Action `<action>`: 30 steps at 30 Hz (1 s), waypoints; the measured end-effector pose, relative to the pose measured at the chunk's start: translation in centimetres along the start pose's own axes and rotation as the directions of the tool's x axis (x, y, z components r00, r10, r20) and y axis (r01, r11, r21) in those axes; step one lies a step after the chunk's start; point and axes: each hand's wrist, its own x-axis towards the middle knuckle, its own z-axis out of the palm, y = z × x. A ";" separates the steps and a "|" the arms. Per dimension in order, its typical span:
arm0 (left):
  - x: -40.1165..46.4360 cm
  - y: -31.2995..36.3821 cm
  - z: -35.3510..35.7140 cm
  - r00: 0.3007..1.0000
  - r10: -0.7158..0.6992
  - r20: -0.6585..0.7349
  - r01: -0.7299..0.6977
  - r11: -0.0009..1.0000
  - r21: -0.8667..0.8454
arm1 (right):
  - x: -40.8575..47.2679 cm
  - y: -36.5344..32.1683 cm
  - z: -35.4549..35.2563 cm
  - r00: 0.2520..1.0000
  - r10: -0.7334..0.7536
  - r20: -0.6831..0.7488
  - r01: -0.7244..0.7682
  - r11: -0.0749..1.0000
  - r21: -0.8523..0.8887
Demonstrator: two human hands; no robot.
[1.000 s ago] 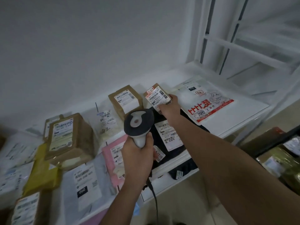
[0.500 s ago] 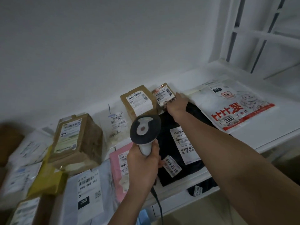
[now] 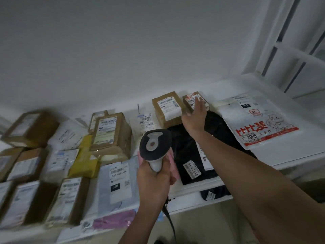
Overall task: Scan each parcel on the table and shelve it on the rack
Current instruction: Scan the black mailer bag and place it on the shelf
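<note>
White wall behind; white table [image 3: 299, 155] against it, front edge running bottom left to right. White rack [image 3: 288, 53] at far right, one crossbar in view.

Left hand [image 3: 154, 180] wrapped round the grip of one scanner [image 3: 155, 143], dark head tilted toward the far parcels, cord [image 3: 170, 221] hanging below the table edge. Right hand [image 3: 195, 117] stretched out, fingers straight and apart, tips over the small box [image 3: 195, 101] at the wall; contact hard to judge, no grip visible.

Count, as far as blur permits:
- Cardboard boxes: small box, a larger one [image 3: 167, 108] just left of it, a taped one [image 3: 110, 134] mid-table with another edge behind it, about six more blurred at far left.
- Bags: one black [image 3: 191, 155] under the right forearm, two white labels showing; one white with red print "2005" [image 3: 260, 124] to the right; one pink [image 3: 173, 166] mostly hidden by the left hand; one grey marked "060" [image 3: 117, 184]; one yellow [image 3: 86, 161]; a few white ones between the boxes, number unclear.
- One more dark bag [image 3: 214, 194] on a lower ledge below the front edge, one purple [image 3: 114, 221] at the near edge.

Edges: grey bag and purple bag reaching the front edge; black bag close to it. Left half packed, parcels touching or overlapping. Bare tabletop only right of the red-print bag and along the front there; open wall strip behind the red-print bag toward the rack.
</note>
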 end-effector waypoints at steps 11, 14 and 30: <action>-2.3 0.9 -13.8 0.959 0.043 -0.281 -0.067 0.995 -0.078 | -12.9 -12.2 9.5 0.858 -0.435 0.273 0.462 0.886 -0.041; -3.0 -0.6 -19.8 0.939 0.034 -0.343 -0.071 0.993 -0.095 | -18.5 -14.1 14.5 0.767 -0.516 0.380 0.558 0.830 0.001; -9.6 -12.9 -65.7 0.664 -0.136 -0.735 -0.028 0.978 -0.207 | -59.1 -31.9 44.7 0.260 -0.663 0.702 0.627 0.669 0.400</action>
